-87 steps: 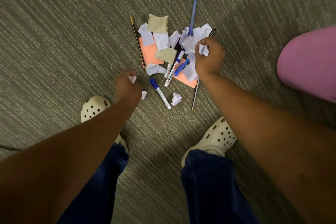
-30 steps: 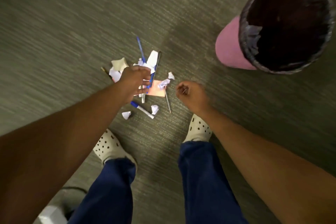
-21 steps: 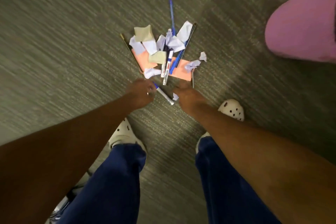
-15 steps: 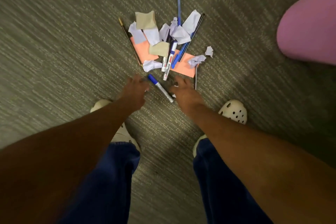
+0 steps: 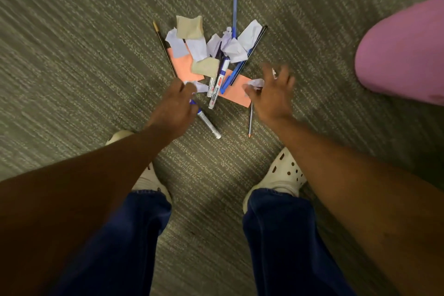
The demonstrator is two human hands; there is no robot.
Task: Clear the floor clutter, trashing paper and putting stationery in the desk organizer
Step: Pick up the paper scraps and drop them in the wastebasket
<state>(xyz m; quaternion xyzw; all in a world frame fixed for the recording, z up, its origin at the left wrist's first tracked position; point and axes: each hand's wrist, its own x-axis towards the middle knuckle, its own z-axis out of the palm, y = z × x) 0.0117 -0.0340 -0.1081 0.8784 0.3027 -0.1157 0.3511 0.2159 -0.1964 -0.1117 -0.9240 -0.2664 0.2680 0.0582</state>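
1. Head view: a pile of mess lies on the carpet [image 5: 84, 60] just in front of two white shoes [image 5: 283, 175]. In it are white paper scraps [image 5: 234, 49], tan paper bits [image 5: 188, 27] and orange notes [image 5: 183, 66]
2. Mixed in are a whiteboard marker [image 5: 216, 90], another marker [image 5: 209, 125] lying nearer the feet, a blue pen [image 5: 234, 7], a dark pencil [image 5: 164, 48] at the left edge and a thin pencil [image 5: 250, 120] on the right
3. The left hand [image 5: 177, 103] is low at the near edge of the pile. Its fingers are bent over a small white scrap [image 5: 200, 86], but it is blurry, so I cannot tell if it has a real grip
4. The right hand [image 5: 274, 94] has its fingers spread wide and is holding nothing. It reaches over a crumpled white ball [image 5: 255, 83] that lies on an orange note
5. A pink bin [image 5: 403, 55] stands off to the right, well apart from the pile. I see no desk organizer
6. I think the paper is very light and soft. It squashes easily, so many bits can be scooped up in a fist
7. The pens and pencils are stiff, smooth and may roll. I would pinch each one near its middle
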